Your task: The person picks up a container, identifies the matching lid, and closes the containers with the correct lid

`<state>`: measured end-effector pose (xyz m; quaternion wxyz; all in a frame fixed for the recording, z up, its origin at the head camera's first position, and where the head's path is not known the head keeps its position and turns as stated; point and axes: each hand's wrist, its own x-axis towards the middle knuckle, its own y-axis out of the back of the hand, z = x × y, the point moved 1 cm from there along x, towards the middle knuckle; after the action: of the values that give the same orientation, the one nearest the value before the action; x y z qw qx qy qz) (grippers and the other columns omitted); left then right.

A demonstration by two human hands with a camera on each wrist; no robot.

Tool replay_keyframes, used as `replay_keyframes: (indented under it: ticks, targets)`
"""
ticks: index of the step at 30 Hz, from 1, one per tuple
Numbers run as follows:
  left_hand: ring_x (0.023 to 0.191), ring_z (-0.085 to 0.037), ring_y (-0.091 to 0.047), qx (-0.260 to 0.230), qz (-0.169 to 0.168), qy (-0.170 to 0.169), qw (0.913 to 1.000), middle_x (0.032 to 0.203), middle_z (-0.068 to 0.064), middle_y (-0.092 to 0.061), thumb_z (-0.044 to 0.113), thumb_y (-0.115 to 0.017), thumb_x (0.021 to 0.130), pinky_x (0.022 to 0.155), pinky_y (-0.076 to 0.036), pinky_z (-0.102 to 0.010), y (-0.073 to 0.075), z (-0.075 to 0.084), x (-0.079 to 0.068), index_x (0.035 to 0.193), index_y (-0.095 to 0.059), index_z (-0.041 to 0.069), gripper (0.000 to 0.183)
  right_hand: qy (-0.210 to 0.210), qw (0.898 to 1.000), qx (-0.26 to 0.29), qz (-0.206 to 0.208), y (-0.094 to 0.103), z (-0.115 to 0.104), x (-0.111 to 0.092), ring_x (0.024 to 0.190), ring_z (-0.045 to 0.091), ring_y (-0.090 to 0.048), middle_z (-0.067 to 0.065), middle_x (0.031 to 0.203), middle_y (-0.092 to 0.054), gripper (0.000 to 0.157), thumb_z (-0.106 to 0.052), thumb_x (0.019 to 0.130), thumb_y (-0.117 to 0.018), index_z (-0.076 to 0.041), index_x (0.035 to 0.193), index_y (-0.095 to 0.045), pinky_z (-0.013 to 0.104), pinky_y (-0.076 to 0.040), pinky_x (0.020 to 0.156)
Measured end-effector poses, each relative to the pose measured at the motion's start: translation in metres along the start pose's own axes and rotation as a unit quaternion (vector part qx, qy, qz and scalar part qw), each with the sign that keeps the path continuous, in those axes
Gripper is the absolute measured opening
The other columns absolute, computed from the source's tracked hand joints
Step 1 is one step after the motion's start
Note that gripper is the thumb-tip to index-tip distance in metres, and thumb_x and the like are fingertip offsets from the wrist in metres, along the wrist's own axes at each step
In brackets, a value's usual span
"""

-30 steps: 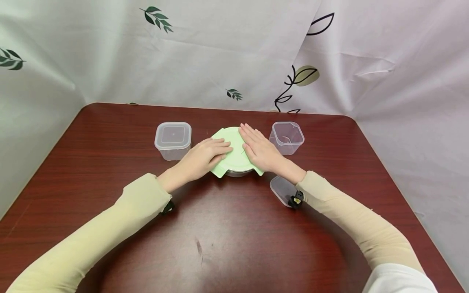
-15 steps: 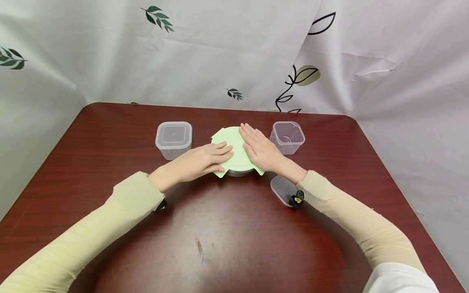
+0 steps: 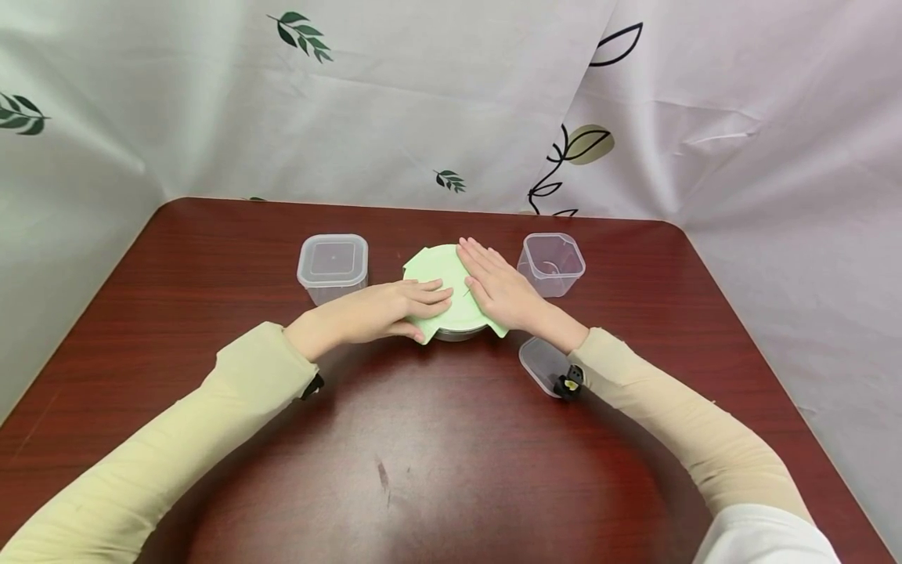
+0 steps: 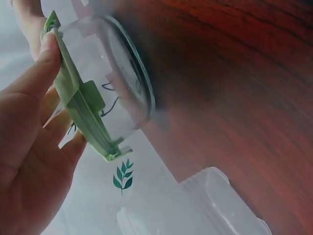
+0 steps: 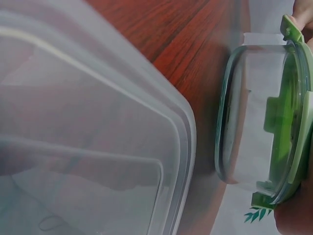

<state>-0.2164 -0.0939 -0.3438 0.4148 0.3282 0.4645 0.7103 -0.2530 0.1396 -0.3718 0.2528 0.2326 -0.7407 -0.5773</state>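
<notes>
A round clear glass container (image 5: 254,122) sits on the table under a light green lid (image 3: 461,315) with side flaps. My left hand (image 3: 377,310) lies across the lid's left part, fingers extended, its thumb on the near-left flap. In the left wrist view that thumb touches a lid corner (image 4: 51,22), and a side flap (image 4: 92,97) hangs against the glass. My right hand (image 3: 502,291) rests flat on the lid's right side, fingers straight and pointing away. The right wrist view shows flaps standing out at the lid's edge; much of the lid top is hidden there.
A lidded clear plastic box (image 3: 333,262) stands left of the glass container. An uncovered clear plastic box (image 3: 553,262) stands to its right. One loose translucent lid (image 3: 541,364) lies under my right forearm. A patterned white curtain (image 3: 380,102) hangs behind the dark red table (image 3: 437,470).
My left hand has shifted slightly toward me along the lid, its thumb ending at the near-left flap. The left forearm moved a little left. My right hand has stayed in place.
</notes>
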Motion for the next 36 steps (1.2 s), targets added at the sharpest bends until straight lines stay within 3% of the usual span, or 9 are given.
replay_keyframes:
  ticks: [10,20,28,36]
  targets:
    - [0.141,-0.035,-0.035,0.005,-0.004,-0.003,1.0000,0.146,-0.016,-0.045,0.020,-0.072,0.082,0.114,-0.029,-0.049,0.000,0.000,0.001,0.138,-0.050,0.002,0.062,0.002,1.000,0.003,0.009,0.001,-0.001,-0.001,0.150,0.023,-0.013,0.013,0.160,-0.021,0.054,-0.022,0.103,-0.032,-0.001,0.151,-0.023,0.041,-0.012,0.122]
    - [0.135,-0.027,-0.045,0.099,0.001,0.035,0.9944,0.141,-0.008,-0.054,0.020,-0.077,0.077,0.101,-0.047,-0.041,0.000,0.010,0.006,0.133,-0.059,0.010,0.060,-0.003,1.000,0.005,0.004,0.000,-0.001,0.000,0.150,0.021,-0.012,0.010,0.161,-0.017,0.054,-0.024,0.103,-0.030,-0.002,0.152,-0.022,0.039,-0.011,0.122]
    - [0.134,-0.021,-0.047,0.108,-0.001,0.058,0.9925,0.139,-0.002,-0.056,0.024,-0.079,0.075,0.090,-0.053,-0.041,0.001,0.012,0.009,0.132,-0.060,0.015,0.061,-0.003,1.000,0.004,0.011,-0.001,-0.002,-0.001,0.150,0.022,-0.013,0.012,0.160,-0.021,0.054,-0.023,0.103,-0.030,-0.002,0.152,-0.023,0.040,-0.012,0.122]
    - [0.129,-0.027,-0.052,0.186,0.023,0.015,0.9821,0.136,-0.006,-0.059,0.024,-0.079,0.075,0.086,-0.055,-0.039,-0.005,0.014,0.006,0.132,-0.059,0.011,0.062,-0.001,1.000,0.009,0.020,-0.002,-0.003,-0.002,0.150,0.025,-0.014,0.013,0.160,-0.020,0.054,-0.022,0.102,-0.033,0.000,0.151,-0.024,0.044,-0.013,0.122]
